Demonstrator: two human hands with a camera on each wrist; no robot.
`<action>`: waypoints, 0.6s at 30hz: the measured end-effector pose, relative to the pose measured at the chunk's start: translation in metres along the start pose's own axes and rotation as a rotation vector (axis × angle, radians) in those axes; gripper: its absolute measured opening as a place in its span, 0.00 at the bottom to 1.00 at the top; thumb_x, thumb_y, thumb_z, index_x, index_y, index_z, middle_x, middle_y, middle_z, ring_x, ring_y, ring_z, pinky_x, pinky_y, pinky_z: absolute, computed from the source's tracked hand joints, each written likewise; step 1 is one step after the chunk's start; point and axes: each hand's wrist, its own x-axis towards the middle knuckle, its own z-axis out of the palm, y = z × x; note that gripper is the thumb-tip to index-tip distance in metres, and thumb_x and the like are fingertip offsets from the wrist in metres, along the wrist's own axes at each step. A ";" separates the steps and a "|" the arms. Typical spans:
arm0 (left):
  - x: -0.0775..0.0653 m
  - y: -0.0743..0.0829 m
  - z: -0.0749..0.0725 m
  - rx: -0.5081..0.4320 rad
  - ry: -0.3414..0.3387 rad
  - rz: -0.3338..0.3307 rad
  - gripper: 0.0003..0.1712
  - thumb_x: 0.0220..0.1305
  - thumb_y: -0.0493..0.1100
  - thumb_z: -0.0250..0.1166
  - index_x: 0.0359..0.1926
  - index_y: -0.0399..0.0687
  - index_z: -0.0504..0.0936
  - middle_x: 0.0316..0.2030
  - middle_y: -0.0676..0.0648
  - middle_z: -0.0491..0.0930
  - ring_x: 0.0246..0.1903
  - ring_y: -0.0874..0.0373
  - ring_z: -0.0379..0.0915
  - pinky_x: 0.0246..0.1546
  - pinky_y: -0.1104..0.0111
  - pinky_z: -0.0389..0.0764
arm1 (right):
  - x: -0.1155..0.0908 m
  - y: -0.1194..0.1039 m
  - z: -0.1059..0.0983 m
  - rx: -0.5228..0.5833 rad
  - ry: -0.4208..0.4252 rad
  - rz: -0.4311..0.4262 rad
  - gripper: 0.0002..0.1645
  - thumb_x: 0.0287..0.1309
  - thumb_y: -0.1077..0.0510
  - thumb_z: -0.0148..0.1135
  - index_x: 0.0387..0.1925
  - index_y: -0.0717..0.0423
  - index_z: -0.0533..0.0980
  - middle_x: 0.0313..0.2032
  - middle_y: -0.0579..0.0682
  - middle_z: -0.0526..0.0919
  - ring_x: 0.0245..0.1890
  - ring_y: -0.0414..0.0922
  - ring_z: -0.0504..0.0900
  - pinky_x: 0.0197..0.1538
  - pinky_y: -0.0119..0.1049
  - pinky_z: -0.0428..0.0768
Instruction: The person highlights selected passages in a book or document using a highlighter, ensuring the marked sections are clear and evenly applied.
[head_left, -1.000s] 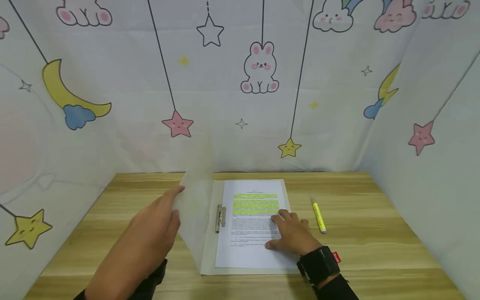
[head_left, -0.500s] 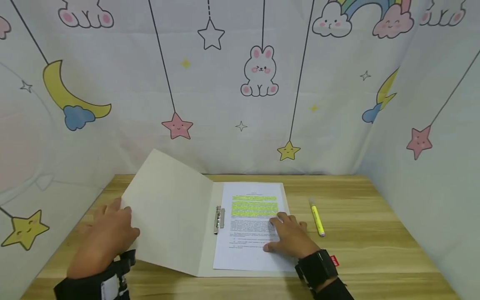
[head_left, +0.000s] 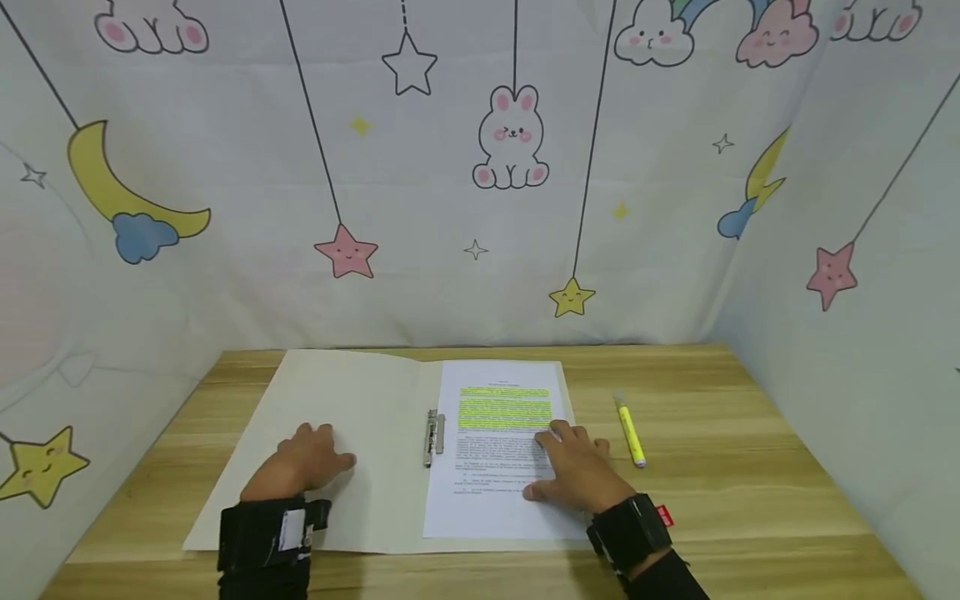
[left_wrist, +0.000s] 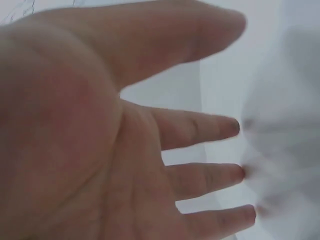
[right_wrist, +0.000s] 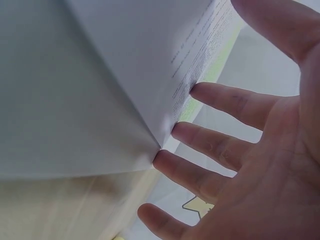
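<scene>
Folder (head_left: pixel 375 400) lies open under L hand (head_left: pixel 306 460) & R hand (head_left: pixel 573 468), both spread, gripping nothing; opening's prob. done. Paper (head_left: pixel 480 515) under R hand: top highlighted, rest unmarked, maybe TBD; marker (head_left: pixel 632 433) just right of that hand.

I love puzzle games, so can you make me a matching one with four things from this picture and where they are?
1. marker
2. clip
3. left hand
4. right hand

A. touching the printed sheet
B. metal, by the sheet's left edge
C. yellow, on the wooden tabletop
D. over the folder's blank cover

Pairs: 1-C, 2-B, 3-D, 4-A
</scene>
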 end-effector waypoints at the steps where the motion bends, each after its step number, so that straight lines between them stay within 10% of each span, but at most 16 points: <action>1: 0.003 0.006 0.005 0.004 -0.003 0.008 0.32 0.65 0.46 0.64 0.57 0.19 0.70 0.45 0.23 0.72 0.43 0.29 0.73 0.46 0.39 0.77 | 0.000 0.000 0.000 0.002 0.000 0.001 0.47 0.38 0.41 0.82 0.61 0.55 0.76 0.65 0.59 0.71 0.63 0.62 0.68 0.55 0.65 0.65; 18: 0.020 0.069 0.065 0.004 0.101 -0.049 0.53 0.49 0.73 0.68 0.61 0.35 0.71 0.56 0.22 0.66 0.56 0.20 0.61 0.46 0.21 0.66 | 0.002 0.003 0.001 0.002 -0.025 0.005 0.48 0.40 0.41 0.81 0.63 0.55 0.74 0.66 0.60 0.69 0.65 0.63 0.66 0.59 0.68 0.64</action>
